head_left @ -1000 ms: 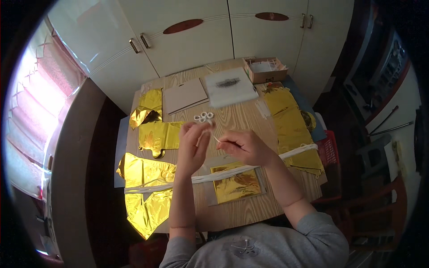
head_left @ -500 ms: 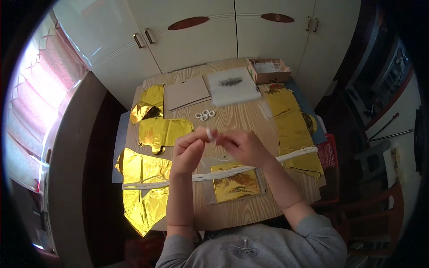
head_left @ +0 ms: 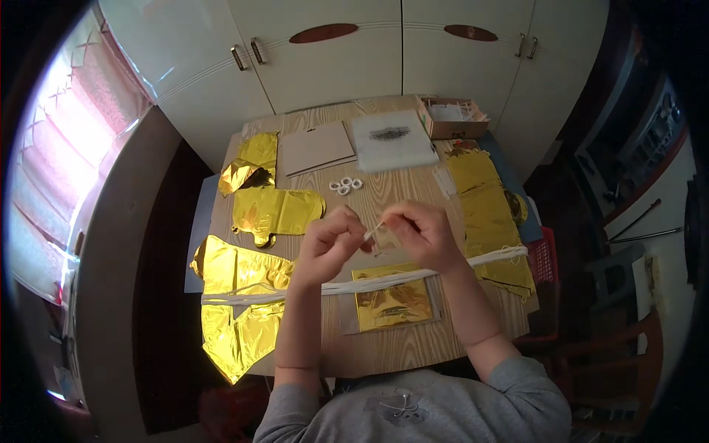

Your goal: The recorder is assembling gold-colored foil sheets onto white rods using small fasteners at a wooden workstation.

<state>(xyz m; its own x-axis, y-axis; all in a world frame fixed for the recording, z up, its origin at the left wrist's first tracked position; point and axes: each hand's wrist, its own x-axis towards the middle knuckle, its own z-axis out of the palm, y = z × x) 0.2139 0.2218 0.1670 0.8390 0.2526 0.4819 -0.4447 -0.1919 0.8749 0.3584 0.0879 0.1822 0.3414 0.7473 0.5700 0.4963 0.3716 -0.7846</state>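
My left hand (head_left: pixel 331 244) and my right hand (head_left: pixel 425 235) are raised over the middle of the table, both closed, fingertips pinching. A thin pale strip (head_left: pixel 377 226) runs taut between them. At the left fingertips a small white piece shows, too blurred to name surely. Beneath my hands lies a bundle of long white cords (head_left: pixel 399 278), crossing a folded gold foil sheet (head_left: pixel 394 306) in a clear flat bag. Beyond my hands sit several small white rings or rolls (head_left: pixel 345 186) in a cluster.
Flattened gold foil balloons (head_left: pixel 244 277) lie at the left, and another gold foil piece (head_left: pixel 484 214) at the right. At the back are grey-brown boards (head_left: pixel 319 148), a stack of clear plastic bags (head_left: pixel 394 140) and an open box (head_left: pixel 452 118). A red basket (head_left: pixel 545 258) stands off the right edge.
The hands have drawn slightly apart, and the pale strip now shows stretched between them. The right hand has risen a little, and the whole view has shifted slightly.
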